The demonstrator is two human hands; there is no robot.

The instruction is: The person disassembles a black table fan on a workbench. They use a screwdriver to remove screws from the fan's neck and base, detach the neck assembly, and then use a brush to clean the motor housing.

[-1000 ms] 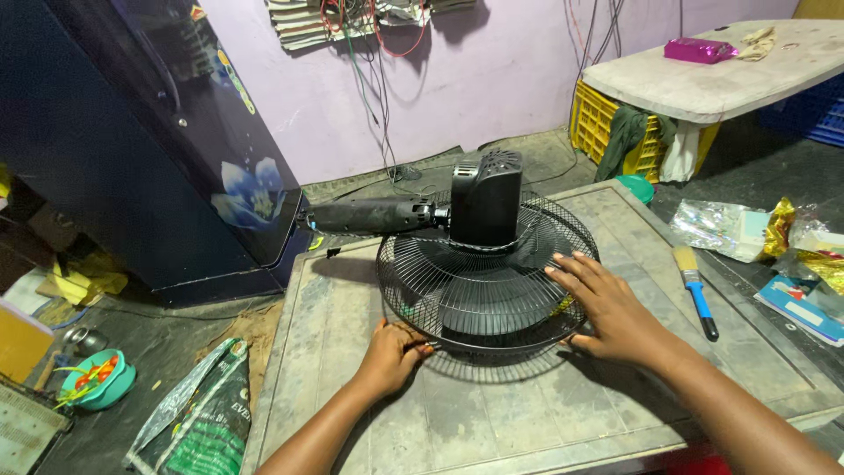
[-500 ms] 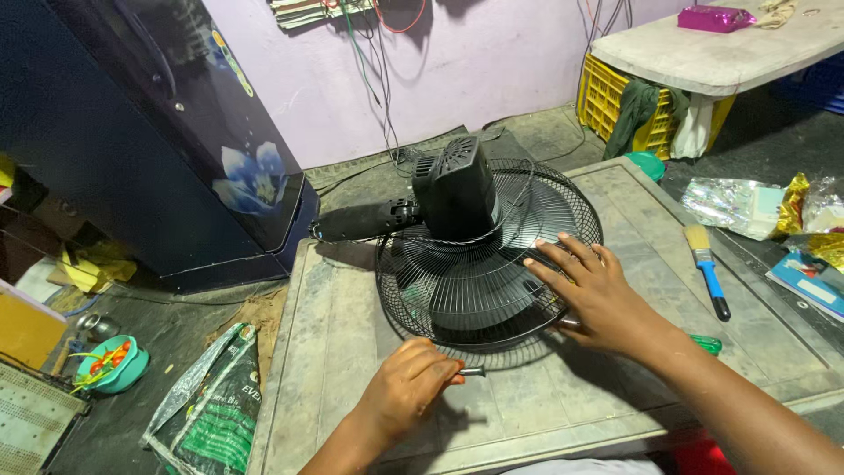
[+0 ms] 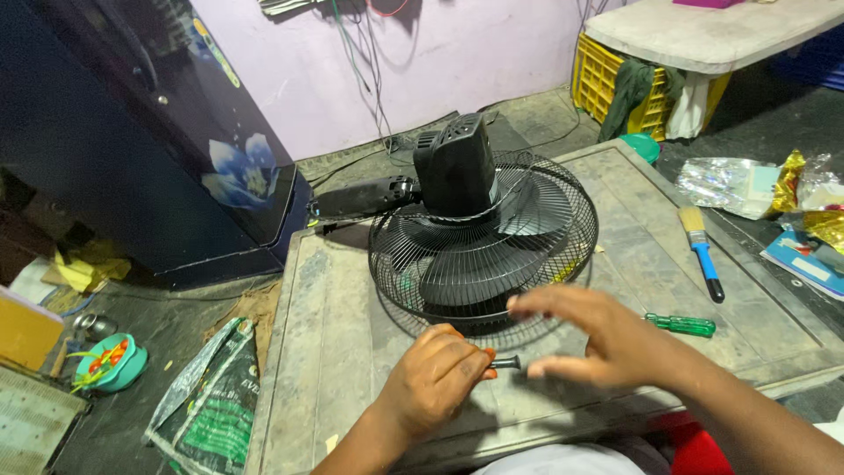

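Fan (image 3: 479, 237) lies face down mid-desk (image 3: 334, 308), motor up. At its six o'clock my left hand (image 3: 435, 378) has its grip closed round a screwdriver (image 3: 503, 361); my right hand (image 3: 607, 339) hovers at five o'clock, open, blurred.

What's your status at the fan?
Left hand gripping a small dark tool. Right hand open, blurred, just off the fan. Fan face-down on table. Green screwdriver beside right hand.
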